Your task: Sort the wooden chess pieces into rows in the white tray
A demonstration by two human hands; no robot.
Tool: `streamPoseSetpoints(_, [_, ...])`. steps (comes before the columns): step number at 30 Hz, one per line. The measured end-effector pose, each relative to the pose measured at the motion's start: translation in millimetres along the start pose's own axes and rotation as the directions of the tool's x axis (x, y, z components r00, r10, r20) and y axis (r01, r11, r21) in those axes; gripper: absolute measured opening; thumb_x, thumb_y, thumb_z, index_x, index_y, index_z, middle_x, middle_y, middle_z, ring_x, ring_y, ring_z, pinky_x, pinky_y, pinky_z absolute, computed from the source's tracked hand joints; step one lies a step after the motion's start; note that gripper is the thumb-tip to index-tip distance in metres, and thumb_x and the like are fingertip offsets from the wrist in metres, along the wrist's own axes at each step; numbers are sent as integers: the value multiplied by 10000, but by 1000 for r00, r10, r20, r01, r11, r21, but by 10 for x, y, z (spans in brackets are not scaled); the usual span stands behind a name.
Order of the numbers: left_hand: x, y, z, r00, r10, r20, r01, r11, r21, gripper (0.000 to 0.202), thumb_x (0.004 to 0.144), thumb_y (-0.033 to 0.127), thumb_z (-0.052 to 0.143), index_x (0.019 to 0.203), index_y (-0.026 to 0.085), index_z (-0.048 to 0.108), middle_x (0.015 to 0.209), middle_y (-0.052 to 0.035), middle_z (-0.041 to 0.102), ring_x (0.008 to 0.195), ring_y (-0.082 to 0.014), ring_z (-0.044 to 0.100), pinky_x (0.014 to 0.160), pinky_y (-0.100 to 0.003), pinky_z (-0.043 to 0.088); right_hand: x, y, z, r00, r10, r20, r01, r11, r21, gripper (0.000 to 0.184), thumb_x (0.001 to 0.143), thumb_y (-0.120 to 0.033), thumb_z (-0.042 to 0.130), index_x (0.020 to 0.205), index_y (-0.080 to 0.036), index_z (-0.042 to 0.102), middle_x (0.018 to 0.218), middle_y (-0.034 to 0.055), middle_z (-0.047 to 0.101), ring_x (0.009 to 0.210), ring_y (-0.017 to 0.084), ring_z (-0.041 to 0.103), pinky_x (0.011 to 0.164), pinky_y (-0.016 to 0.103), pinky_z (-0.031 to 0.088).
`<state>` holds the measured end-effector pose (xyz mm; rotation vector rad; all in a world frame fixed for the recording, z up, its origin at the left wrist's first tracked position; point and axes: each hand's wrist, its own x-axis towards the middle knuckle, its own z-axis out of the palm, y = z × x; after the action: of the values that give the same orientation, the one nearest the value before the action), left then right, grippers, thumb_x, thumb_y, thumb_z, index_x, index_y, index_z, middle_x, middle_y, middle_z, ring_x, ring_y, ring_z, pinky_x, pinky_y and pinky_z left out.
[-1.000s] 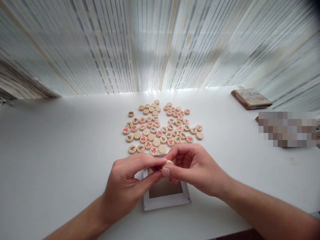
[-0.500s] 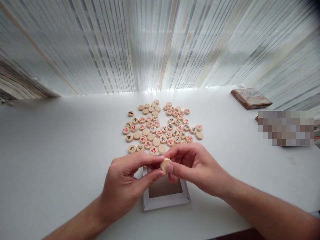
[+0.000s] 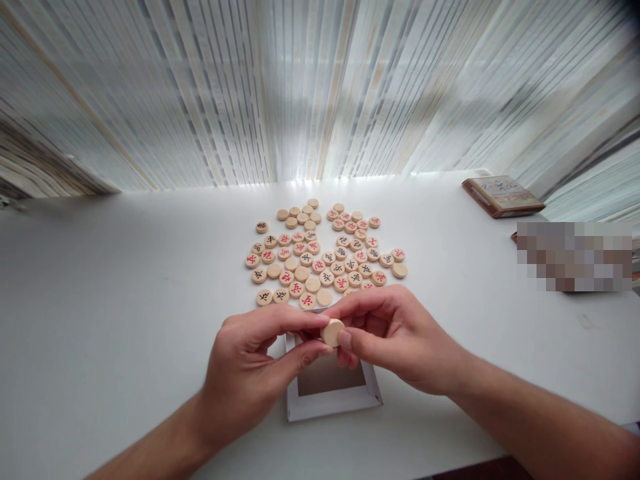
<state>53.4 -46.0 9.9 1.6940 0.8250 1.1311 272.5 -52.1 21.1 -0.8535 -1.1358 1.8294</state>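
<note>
Striped curtains (image 3: 310, 87) are hanging behind a white surface (image 3: 125, 300), and light is glowing along the line where their lower edge is meeting its far side. Just in front of the person, a shallow white-rimmed tray (image 3: 335, 403) is resting on the surface, its brown bottom partly showing beneath the hands. Above this tray, one plain wooden disc (image 3: 333, 333) is being held up between both hands, its blank face tilting toward the camera. The left hand (image 3: 245, 360) is pinching the disc's left side between forefinger and thumb, while the right hand (image 3: 400, 337) is gripping its right side, the thumb pressing near the edge and the other fingers curling behind. Beyond the hands, many xiangqi pieces (image 3: 307, 301) are lying flat in a loose spread, some showing red characters, some showing black ones, and others turning up blank faces. One group of blank discs (image 3: 303, 218) is sitting at the far end, beside a mostly red-marked group, and a black-marked piece (image 3: 263, 227) is lying apart on the left. Toward the far right, a brown-edged box (image 3: 503, 196) is resting flat, and a pixelated patch (image 3: 575, 258) is hiding whatever is lying nearer
</note>
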Motion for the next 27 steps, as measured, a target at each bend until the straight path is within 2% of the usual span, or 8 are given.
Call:
streamPoseSetpoints(6, [0,-15,12,999,-33,-34,33,999,-1,344,867,80,878,1119,313,862,988,26,864,872,-131,804,834,-181,649,5,1,9,998,-65,-2,65,996,-66,207,841,-89,832,1028,-173,857,799,28,785,678,84,700,648,153,575])
streamPoseSetpoints(10, [-18,-40,11,996,-69,-62,71,997,22,320,883,106,863,1141,294,858,1028,6,865,881,-140,816,858,-191,666,0,30,31,965,-258,-53,237,939,-248,236,902,-107,778,1126,-175,807,866,36,816,742,106,765,713,173,629])
streamPoseSetpoints(12, [-16,-44,13,992,-109,-64,109,994,7,303,898,133,855,1163,281,857,1046,-9,865,890,-146,823,862,-192,671,0,57,32,915,-398,-62,347,858,-377,259,909,-100,776,1157,-177,775,877,30,819,777,115,785,742,176,644])
streamPoseSetpoints(15, [6,-29,26,982,-186,-24,184,981,-59,258,951,187,813,1194,264,855,1096,-39,866,964,-175,836,887,-207,678,7,83,21,818,-575,24,479,657,-582,223,923,-77,772,1126,-170,760,895,32,822,762,105,773,764,171,645])
streamPoseSetpoints(17, [24,-8,39,975,-222,18,223,967,-121,239,979,229,792,1208,256,853,1129,-56,864,1013,-197,837,910,-223,680,11,84,9,759,-642,106,528,512,-678,215,936,-65,762,1131,-158,765,894,41,819,753,106,754,767,180,638])
streamPoseSetpoints(19, [37,13,53,966,-255,39,258,948,-186,234,982,261,798,1209,252,852,1134,-59,864,1020,-202,837,911,-223,680,12,78,-3,713,-679,174,561,404,-722,251,946,-50,748,1176,-147,773,916,59,805,776,117,742,759,195,633])
streamPoseSetpoints(24, [58,48,64,941,-328,85,337,880,-335,213,980,266,808,1186,236,851,1079,-56,870,948,-184,835,869,-218,685,16,75,-26,652,-712,260,612,292,-735,361,960,-51,738,1304,-157,764,984,85,733,849,141,724,788,237,643])
streamPoseSetpoints(27, [72,68,54,929,-353,110,369,862,-348,209,990,287,797,1181,222,852,1038,-61,868,871,-175,825,829,-227,690,14,79,-31,647,-716,260,595,261,-760,342,961,-76,751,1294,-157,765,995,83,707,841,142,720,772,240,644])
